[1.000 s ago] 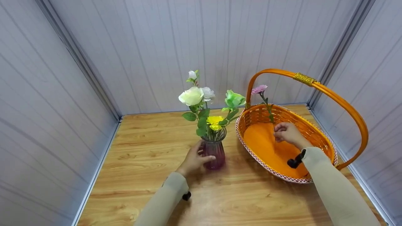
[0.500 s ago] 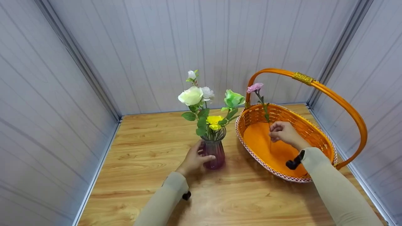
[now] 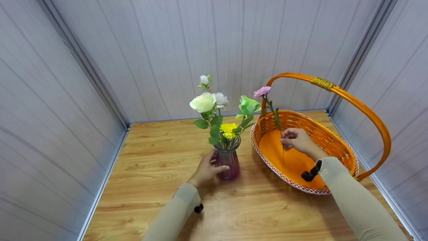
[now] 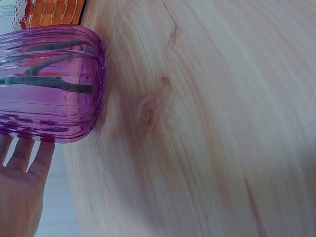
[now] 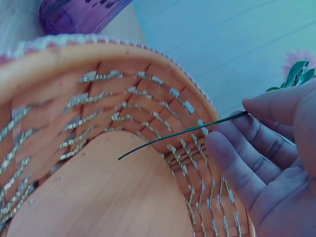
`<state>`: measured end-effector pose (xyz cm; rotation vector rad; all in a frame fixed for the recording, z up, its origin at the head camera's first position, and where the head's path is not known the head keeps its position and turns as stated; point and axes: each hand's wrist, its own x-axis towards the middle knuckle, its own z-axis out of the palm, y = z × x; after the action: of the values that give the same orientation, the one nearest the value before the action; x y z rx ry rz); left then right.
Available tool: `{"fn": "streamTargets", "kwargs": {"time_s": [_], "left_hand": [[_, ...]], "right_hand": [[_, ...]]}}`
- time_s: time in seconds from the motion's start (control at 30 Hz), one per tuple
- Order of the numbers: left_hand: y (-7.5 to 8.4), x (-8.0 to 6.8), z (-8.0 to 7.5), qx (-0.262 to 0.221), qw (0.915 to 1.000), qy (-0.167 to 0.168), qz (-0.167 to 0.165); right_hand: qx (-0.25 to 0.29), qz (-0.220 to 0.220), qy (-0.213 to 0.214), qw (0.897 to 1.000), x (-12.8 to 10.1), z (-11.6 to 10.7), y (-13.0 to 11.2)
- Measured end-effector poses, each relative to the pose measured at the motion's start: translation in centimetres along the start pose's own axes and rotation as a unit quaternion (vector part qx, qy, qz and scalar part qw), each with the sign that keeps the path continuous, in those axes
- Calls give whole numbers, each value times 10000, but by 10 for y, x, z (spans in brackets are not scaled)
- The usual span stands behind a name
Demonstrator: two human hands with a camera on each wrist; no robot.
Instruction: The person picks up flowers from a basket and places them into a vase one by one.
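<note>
We see a pale wood-grain tabletop (image 3: 160,157) boxed in by grey ribbed wall panels (image 3: 150,50) on three sides. Our left hand (image 3: 205,170) curls around the purple glass vase (image 3: 228,163) of flowers standing mid-table. Our right hand (image 3: 296,140) pinches the pink flower's (image 3: 262,91) thin stem above the orange handled basket (image 3: 337,140) at the table's right.
</note>
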<state>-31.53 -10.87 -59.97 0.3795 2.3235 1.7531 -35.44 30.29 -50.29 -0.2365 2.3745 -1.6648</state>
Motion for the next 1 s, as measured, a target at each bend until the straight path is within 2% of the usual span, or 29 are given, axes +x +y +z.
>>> {"fn": "streamTargets", "kwargs": {"time_s": [0.17,0.37,0.73,1.0], "left_hand": [[0,0,1,-10,10000,7,-64],[1,-1,1,17,10000,-36,33],[2,-1,0,-28,10000,-15,28],[-1,0,1,-61,10000,0,38]], "right_hand": [[122,-52,22,9999,1,6,-7],[590,-236,7,9980,0,15,-15],[1397,-383,-169,9893,-3,31,-33],[1794,-602,-360,9813,-7,43,-48]]}}
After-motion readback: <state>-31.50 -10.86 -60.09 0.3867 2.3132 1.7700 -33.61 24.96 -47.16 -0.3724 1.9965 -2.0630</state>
